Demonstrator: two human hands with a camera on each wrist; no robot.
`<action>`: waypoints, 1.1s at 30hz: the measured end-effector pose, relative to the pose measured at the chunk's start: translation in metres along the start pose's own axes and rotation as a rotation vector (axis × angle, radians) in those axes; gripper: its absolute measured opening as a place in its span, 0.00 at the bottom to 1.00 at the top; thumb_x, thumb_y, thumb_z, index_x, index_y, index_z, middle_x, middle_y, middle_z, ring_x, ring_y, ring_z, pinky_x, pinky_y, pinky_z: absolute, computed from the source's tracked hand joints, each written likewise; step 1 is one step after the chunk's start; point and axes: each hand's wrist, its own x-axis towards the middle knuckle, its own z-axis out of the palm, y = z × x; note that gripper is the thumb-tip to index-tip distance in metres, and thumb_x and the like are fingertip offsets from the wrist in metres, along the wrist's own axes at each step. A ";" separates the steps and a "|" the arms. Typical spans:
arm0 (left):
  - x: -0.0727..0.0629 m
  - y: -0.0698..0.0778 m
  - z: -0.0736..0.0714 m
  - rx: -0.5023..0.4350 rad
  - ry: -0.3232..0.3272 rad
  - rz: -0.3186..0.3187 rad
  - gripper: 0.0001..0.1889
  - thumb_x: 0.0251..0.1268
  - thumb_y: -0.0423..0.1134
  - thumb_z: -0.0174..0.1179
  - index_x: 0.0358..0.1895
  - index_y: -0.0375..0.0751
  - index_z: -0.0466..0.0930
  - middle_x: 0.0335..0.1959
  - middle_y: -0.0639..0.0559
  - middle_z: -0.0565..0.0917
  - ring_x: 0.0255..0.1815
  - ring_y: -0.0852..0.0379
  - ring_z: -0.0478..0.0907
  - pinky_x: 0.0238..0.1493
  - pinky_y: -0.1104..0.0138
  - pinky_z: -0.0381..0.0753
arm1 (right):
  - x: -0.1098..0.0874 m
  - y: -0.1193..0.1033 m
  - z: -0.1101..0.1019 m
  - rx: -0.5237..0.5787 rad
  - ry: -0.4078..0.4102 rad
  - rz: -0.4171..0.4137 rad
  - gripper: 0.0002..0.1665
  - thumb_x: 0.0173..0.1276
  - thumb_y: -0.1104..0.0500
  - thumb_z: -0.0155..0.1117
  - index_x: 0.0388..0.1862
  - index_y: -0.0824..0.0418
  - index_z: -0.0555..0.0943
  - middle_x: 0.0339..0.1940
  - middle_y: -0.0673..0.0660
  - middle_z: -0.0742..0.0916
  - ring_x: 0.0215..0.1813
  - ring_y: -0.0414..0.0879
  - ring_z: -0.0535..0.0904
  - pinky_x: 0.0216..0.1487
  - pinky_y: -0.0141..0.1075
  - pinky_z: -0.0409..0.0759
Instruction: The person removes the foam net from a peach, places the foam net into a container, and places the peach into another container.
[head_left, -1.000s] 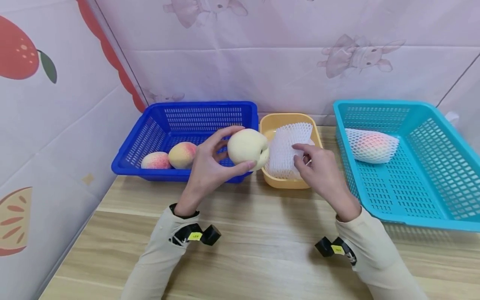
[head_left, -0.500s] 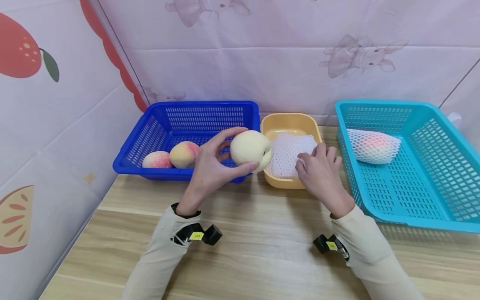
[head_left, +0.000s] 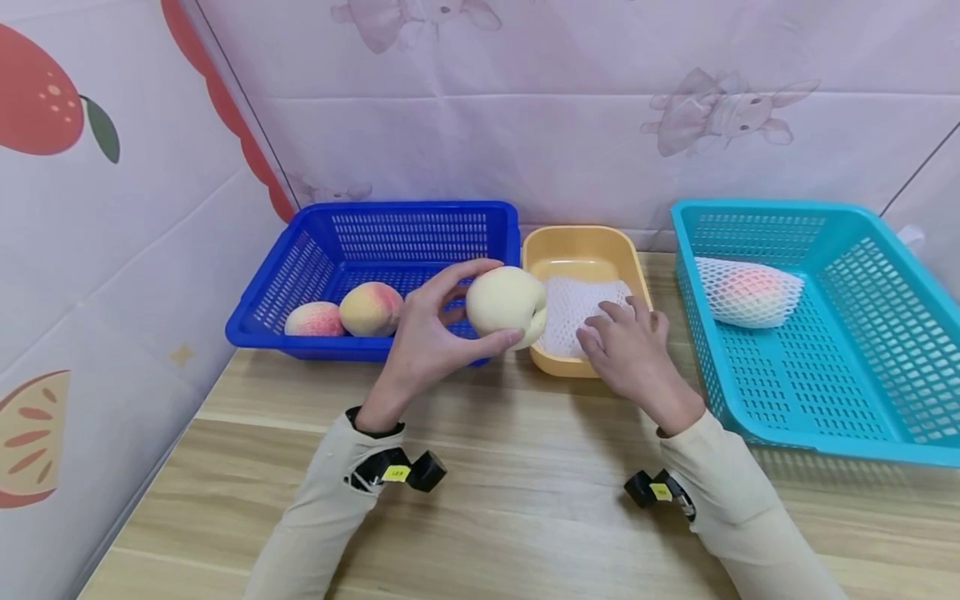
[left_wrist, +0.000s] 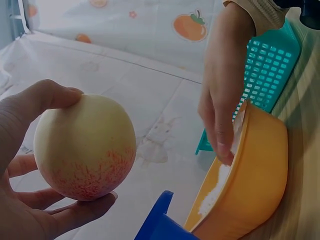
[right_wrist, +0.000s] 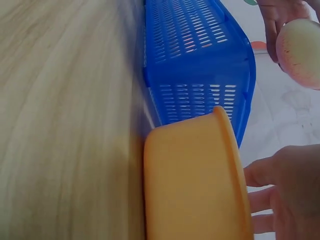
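My left hand [head_left: 423, 333] holds a pale peach [head_left: 506, 308] between thumb and fingers, raised in front of the blue basket. In the left wrist view the peach [left_wrist: 85, 147] shows red speckles on its lower side. My right hand [head_left: 633, 350] is over the right front side of a yellow container [head_left: 577, 242], fingers loosely bent and spread, pointing down into it in the left wrist view. Inside the container lie white foam net sleeves [head_left: 570, 312], right at those fingertips. From the right wrist, fingers [right_wrist: 262, 200] show just beyond the container's rim, with the foam hidden.
On the left, a blue basket [head_left: 420, 208] has two peaches [head_left: 371, 308] near its front wall. A turquoise basket [head_left: 825, 442] on the right bears a peach in a foam net [head_left: 750, 292]. All stand on a wooden table [head_left: 525, 500] against a printed curtain wall.
The foam net that stood raised under my right hand has sunk lower into the container. My right fingers have spread. The left hand has drifted slightly right and down with the peach.
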 end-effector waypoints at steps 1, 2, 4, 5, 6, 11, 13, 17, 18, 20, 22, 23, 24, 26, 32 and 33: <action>0.000 0.000 0.000 0.000 -0.003 0.000 0.34 0.44 0.37 0.77 0.60 0.46 0.76 0.59 0.54 0.77 0.50 0.55 0.79 0.46 0.64 0.82 | 0.000 0.000 -0.001 0.010 0.032 -0.009 0.21 0.75 0.53 0.50 0.55 0.66 0.79 0.66 0.69 0.73 0.71 0.69 0.51 0.65 0.67 0.42; 0.000 0.000 0.000 -0.003 -0.007 0.002 0.34 0.44 0.37 0.77 0.60 0.45 0.76 0.59 0.53 0.77 0.50 0.55 0.79 0.46 0.64 0.82 | -0.001 -0.001 -0.002 0.022 0.071 -0.022 0.20 0.75 0.54 0.51 0.54 0.67 0.79 0.64 0.69 0.74 0.71 0.69 0.52 0.65 0.66 0.43; 0.000 -0.001 0.001 -0.005 -0.012 0.004 0.34 0.44 0.37 0.77 0.60 0.45 0.76 0.59 0.53 0.78 0.50 0.55 0.79 0.46 0.64 0.83 | -0.001 -0.003 -0.004 0.050 0.161 -0.054 0.18 0.74 0.56 0.52 0.51 0.68 0.80 0.61 0.69 0.77 0.69 0.68 0.56 0.65 0.65 0.46; 0.000 -0.001 0.002 -0.007 -0.015 0.004 0.34 0.44 0.37 0.77 0.60 0.45 0.76 0.59 0.53 0.78 0.50 0.55 0.79 0.46 0.64 0.83 | -0.001 -0.004 -0.006 0.063 0.203 -0.070 0.17 0.73 0.57 0.53 0.49 0.68 0.80 0.59 0.69 0.78 0.68 0.68 0.58 0.65 0.64 0.47; 0.001 -0.002 0.002 -0.008 -0.016 0.005 0.34 0.44 0.37 0.77 0.60 0.45 0.76 0.58 0.53 0.78 0.50 0.55 0.79 0.46 0.64 0.83 | -0.002 -0.005 -0.007 0.074 0.241 -0.086 0.16 0.73 0.58 0.53 0.48 0.68 0.81 0.57 0.68 0.80 0.67 0.67 0.60 0.65 0.63 0.48; 0.001 -0.003 0.003 -0.005 -0.019 0.004 0.33 0.44 0.37 0.77 0.60 0.46 0.77 0.58 0.53 0.78 0.50 0.55 0.79 0.45 0.63 0.83 | -0.002 -0.009 -0.012 0.117 0.330 -0.127 0.12 0.71 0.61 0.55 0.44 0.68 0.81 0.50 0.67 0.83 0.64 0.64 0.65 0.65 0.60 0.51; 0.000 -0.003 0.003 -0.001 -0.018 0.000 0.33 0.44 0.38 0.77 0.60 0.46 0.77 0.58 0.53 0.78 0.50 0.55 0.79 0.45 0.63 0.83 | -0.002 -0.010 -0.013 0.136 0.341 -0.136 0.12 0.70 0.62 0.56 0.44 0.68 0.82 0.49 0.66 0.84 0.62 0.63 0.67 0.66 0.59 0.52; 0.000 -0.004 0.003 -0.004 -0.021 -0.009 0.33 0.44 0.37 0.77 0.59 0.46 0.77 0.58 0.53 0.78 0.50 0.55 0.79 0.46 0.63 0.83 | -0.001 -0.012 -0.015 0.193 0.345 -0.159 0.12 0.71 0.63 0.55 0.45 0.69 0.81 0.48 0.66 0.84 0.59 0.61 0.70 0.67 0.58 0.57; 0.001 -0.005 0.003 -0.006 -0.022 -0.009 0.33 0.44 0.37 0.77 0.59 0.46 0.77 0.58 0.53 0.78 0.50 0.55 0.79 0.46 0.63 0.83 | -0.001 -0.012 -0.015 0.217 0.342 -0.165 0.12 0.71 0.63 0.54 0.46 0.69 0.81 0.49 0.66 0.84 0.59 0.61 0.71 0.66 0.57 0.59; 0.001 -0.005 0.004 -0.006 -0.024 -0.010 0.33 0.44 0.37 0.77 0.59 0.46 0.77 0.58 0.53 0.78 0.50 0.55 0.79 0.46 0.63 0.83 | -0.001 -0.015 -0.017 0.262 0.334 -0.173 0.13 0.72 0.63 0.53 0.49 0.69 0.80 0.50 0.65 0.84 0.59 0.60 0.71 0.65 0.57 0.63; 0.002 -0.006 0.004 -0.008 -0.026 -0.009 0.33 0.44 0.38 0.77 0.59 0.46 0.77 0.58 0.53 0.78 0.49 0.55 0.79 0.46 0.63 0.83 | -0.002 -0.018 -0.019 0.306 0.327 -0.180 0.15 0.73 0.62 0.53 0.52 0.69 0.79 0.52 0.65 0.83 0.60 0.60 0.72 0.64 0.56 0.66; 0.002 -0.006 0.004 -0.005 -0.026 -0.010 0.33 0.44 0.38 0.77 0.59 0.46 0.77 0.57 0.53 0.78 0.49 0.55 0.79 0.46 0.63 0.83 | -0.002 -0.019 -0.021 0.324 0.326 -0.185 0.15 0.74 0.61 0.52 0.53 0.69 0.78 0.53 0.65 0.82 0.60 0.60 0.72 0.63 0.56 0.67; 0.002 -0.006 0.004 -0.006 -0.025 -0.010 0.33 0.44 0.38 0.77 0.59 0.46 0.77 0.57 0.53 0.78 0.49 0.55 0.79 0.46 0.63 0.83 | -0.003 -0.021 -0.022 0.337 0.325 -0.189 0.16 0.74 0.60 0.52 0.54 0.68 0.78 0.54 0.64 0.82 0.60 0.60 0.72 0.62 0.56 0.68; 0.002 -0.006 0.005 -0.009 -0.023 -0.011 0.33 0.44 0.38 0.77 0.59 0.46 0.77 0.57 0.53 0.78 0.49 0.55 0.79 0.46 0.63 0.83 | -0.004 -0.024 -0.023 0.350 0.327 -0.199 0.18 0.75 0.59 0.51 0.55 0.69 0.77 0.55 0.65 0.82 0.60 0.60 0.72 0.62 0.56 0.68; 0.002 -0.007 0.003 -0.009 -0.018 -0.018 0.33 0.44 0.38 0.77 0.59 0.47 0.77 0.58 0.53 0.78 0.50 0.54 0.79 0.46 0.63 0.83 | -0.003 -0.026 -0.023 0.363 0.310 -0.210 0.19 0.74 0.59 0.52 0.56 0.71 0.76 0.55 0.66 0.82 0.60 0.60 0.73 0.62 0.55 0.69; 0.001 -0.007 0.002 -0.004 -0.017 -0.022 0.33 0.44 0.38 0.77 0.60 0.47 0.77 0.58 0.53 0.78 0.50 0.54 0.79 0.46 0.63 0.83 | -0.003 -0.026 -0.022 0.368 0.308 -0.210 0.19 0.74 0.60 0.53 0.56 0.71 0.76 0.54 0.66 0.82 0.59 0.60 0.74 0.62 0.54 0.70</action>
